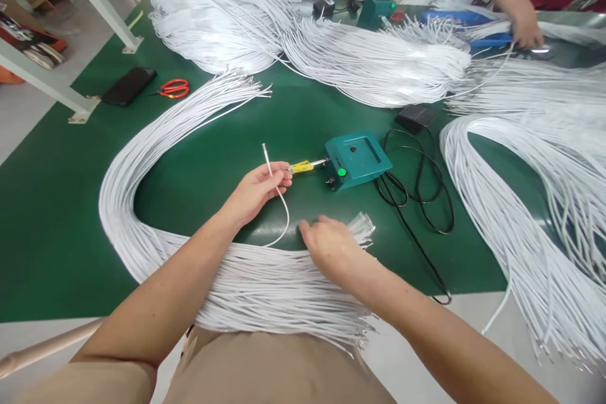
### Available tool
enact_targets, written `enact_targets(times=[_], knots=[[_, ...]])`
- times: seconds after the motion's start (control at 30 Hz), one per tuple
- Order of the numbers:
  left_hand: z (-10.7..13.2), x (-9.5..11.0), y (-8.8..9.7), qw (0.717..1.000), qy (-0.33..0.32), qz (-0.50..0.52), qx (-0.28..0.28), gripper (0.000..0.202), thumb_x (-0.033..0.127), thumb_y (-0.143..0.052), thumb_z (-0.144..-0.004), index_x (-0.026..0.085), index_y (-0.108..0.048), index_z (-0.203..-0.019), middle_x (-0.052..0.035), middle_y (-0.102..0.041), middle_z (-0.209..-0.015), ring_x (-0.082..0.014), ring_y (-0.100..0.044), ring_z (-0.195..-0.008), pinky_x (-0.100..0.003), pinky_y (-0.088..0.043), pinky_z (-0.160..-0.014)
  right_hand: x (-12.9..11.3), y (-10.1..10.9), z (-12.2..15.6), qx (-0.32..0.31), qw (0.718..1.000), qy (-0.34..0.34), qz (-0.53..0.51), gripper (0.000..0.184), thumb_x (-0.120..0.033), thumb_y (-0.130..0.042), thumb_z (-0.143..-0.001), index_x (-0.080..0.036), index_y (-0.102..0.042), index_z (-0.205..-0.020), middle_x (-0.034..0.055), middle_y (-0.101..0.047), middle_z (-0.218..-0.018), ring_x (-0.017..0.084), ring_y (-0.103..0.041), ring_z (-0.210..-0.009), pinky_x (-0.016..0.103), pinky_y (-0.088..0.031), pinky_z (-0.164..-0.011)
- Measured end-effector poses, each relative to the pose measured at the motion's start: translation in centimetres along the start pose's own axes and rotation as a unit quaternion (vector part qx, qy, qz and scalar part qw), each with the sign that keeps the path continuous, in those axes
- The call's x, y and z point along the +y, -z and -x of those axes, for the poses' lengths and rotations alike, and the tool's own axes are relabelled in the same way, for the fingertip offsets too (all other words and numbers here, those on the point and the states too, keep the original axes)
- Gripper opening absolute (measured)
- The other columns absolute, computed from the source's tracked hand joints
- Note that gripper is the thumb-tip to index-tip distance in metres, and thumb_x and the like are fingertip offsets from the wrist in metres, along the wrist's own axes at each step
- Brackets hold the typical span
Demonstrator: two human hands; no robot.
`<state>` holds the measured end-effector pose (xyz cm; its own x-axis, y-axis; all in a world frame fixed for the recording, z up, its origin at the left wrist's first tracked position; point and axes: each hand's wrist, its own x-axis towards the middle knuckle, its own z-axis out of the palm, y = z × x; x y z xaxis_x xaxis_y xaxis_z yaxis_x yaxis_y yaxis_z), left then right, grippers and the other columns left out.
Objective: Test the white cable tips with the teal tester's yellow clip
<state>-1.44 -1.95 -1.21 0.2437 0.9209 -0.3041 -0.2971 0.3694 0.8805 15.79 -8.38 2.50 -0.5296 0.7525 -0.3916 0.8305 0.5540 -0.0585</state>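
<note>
My left hand [262,188] is closed in a pinch on a white cable [285,205], whose one end stands up above the fingers while the rest curves down to the bundle. Its fingertips meet the yellow piece [302,167] on a metal shaft that sticks out of a small green box [357,158] with a lit green button. My right hand [334,246], blurred, hovers over the near bundle of white cables [279,290]; its fingers are partly curled, and what they hold, if anything, is unclear. Beside it lie clear plastic pieces [362,227].
A black cord [421,202] loops right of the box to a black adapter [415,118]. Red-handled scissors [174,88] and a black phone-like object [129,86] lie at left. Large cable bundles [379,63] fill the back. A co-worker's hand [528,31] works at upper right.
</note>
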Motion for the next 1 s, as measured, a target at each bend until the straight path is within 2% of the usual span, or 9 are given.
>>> enact_targets(times=[0.07, 0.1, 0.2, 0.27, 0.4, 0.6, 0.83, 0.9, 1.0], knots=[[0.1, -0.1, -0.1, 1.0, -0.006, -0.015, -0.026, 0.031, 0.038, -0.071, -0.078, 0.018, -0.07, -0.101, -0.0042, -0.067, -0.093, -0.011, -0.062, -0.084, -0.026, -0.049, -0.082, 0.8, 1.5, -0.2, -0.031, 0.998, -0.007, -0.062, 0.013, -0.017, -0.055, -0.084, -0.016, -0.066, -0.077, 0.0088, -0.065, -0.064, 0.019, -0.057, -0.06, 0.029, -0.03, -0.053], [0.2, -0.2, -0.2, 0.999, -0.012, -0.028, -0.035, 0.032, 0.039, -0.07, -0.078, 0.017, -0.07, -0.101, -0.0046, -0.067, -0.092, -0.0116, -0.062, -0.084, -0.027, -0.049, -0.082, 1.3, 2.5, -0.6, -0.001, 0.995, -0.02, -0.095, 0.019, -0.022, -0.052, -0.087, -0.017, -0.066, -0.075, 0.0083, -0.066, -0.065, 0.018, -0.057, -0.059, 0.029, -0.031, -0.053], [0.4, -0.5, -0.6, 0.996, -0.032, -0.069, -0.051, 0.034, 0.043, -0.07, -0.077, 0.015, -0.07, -0.097, -0.0051, -0.068, -0.087, -0.0131, -0.062, -0.08, -0.03, -0.05, -0.082, 2.2, 5.4, -3.0, 0.2, 0.941, -0.064, -0.264, 0.02, -0.03, -0.049, -0.091, -0.02, -0.066, -0.091, 0.0028, -0.068, -0.073, 0.014, -0.058, -0.064, 0.027, -0.038, -0.061], [0.6, -0.5, -0.8, 0.994, -0.04, -0.087, -0.054, 0.034, 0.045, -0.07, -0.076, 0.014, -0.07, -0.089, -0.0048, -0.067, -0.082, -0.0134, -0.062, -0.076, -0.031, -0.051, -0.081, 2.4, 6.5, -4.9, 0.249, 0.897, -0.076, -0.358, 0.019, -0.035, -0.059, -0.084, -0.021, -0.065, -0.095, -0.0006, -0.067, -0.07, 0.013, -0.058, -0.062, 0.026, -0.04, -0.061], [0.9, 0.0, -0.9, 0.996, -0.042, -0.065, -0.046, 0.031, 0.041, -0.074, -0.073, 0.013, -0.069, -0.087, -0.0045, -0.066, -0.081, -0.0133, -0.062, -0.075, -0.031, -0.052, -0.079, 2.3, 6.3, -7.3, 0.251, 0.835, -0.087, -0.481, 0.014, -0.032, -0.064, -0.076, -0.019, -0.063, -0.071, -0.0022, -0.064, -0.062, 0.011, -0.056, -0.055, 0.024, -0.041, -0.055], [0.5, 0.2, -0.4, 0.991, -0.11, 0.028, 0.066, 0.037, 0.029, -0.079, -0.068, 0.016, -0.063, -0.098, -0.0006, -0.066, -0.082, -0.0111, -0.065, -0.074, -0.029, -0.053, -0.077, 2.8, 5.1, -8.0, 0.257, 0.778, -0.038, -0.572, 0.015, -0.03, -0.062, -0.075, -0.017, -0.068, -0.069, -0.0021, -0.061, -0.063, 0.008, -0.045, -0.052, 0.024, -0.036, -0.052], [0.7, 0.7, -0.5, 0.988, -0.135, 0.032, 0.065, 0.042, 0.027, -0.075, -0.071, 0.017, -0.054, -0.106, 0.0019, -0.067, -0.075, -0.0122, -0.067, -0.071, -0.029, -0.052, -0.077, 1.6, 5.0, -8.5, 0.135, 0.607, -0.048, -0.782, 0.022, -0.033, -0.072, -0.068, -0.015, -0.061, -0.064, -0.0047, -0.046, -0.054, 0.007, -0.045, -0.051, 0.021, -0.025, -0.046], [0.9, 1.0, -0.5, 0.99, -0.13, 0.005, 0.062, 0.045, 0.026, -0.073, -0.074, 0.017, -0.051, -0.112, 0.0016, -0.068, -0.076, -0.0131, -0.067, -0.071, -0.029, -0.051, -0.075, 1.8, 5.3, -8.6, 0.129, 0.609, -0.047, -0.781, 0.025, -0.037, -0.072, -0.069, -0.015, -0.061, -0.063, -0.0058, -0.042, -0.053, 0.006, -0.041, -0.048, 0.022, -0.025, -0.045], [1.1, 1.2, -0.6, 0.991, -0.122, -0.03, 0.056, 0.051, 0.025, -0.069, -0.077, 0.018, -0.047, -0.122, 0.0006, -0.069, -0.076, -0.0145, -0.069, -0.07, -0.029, -0.051, -0.073, 2.2, 6.3, -8.9, 0.133, 0.653, -0.043, -0.744, 0.037, -0.052, -0.067, -0.074, -0.016, -0.065, -0.07, -0.0067, -0.04, -0.051, 0.006, -0.034, -0.044, 0.023, -0.027, -0.044]])
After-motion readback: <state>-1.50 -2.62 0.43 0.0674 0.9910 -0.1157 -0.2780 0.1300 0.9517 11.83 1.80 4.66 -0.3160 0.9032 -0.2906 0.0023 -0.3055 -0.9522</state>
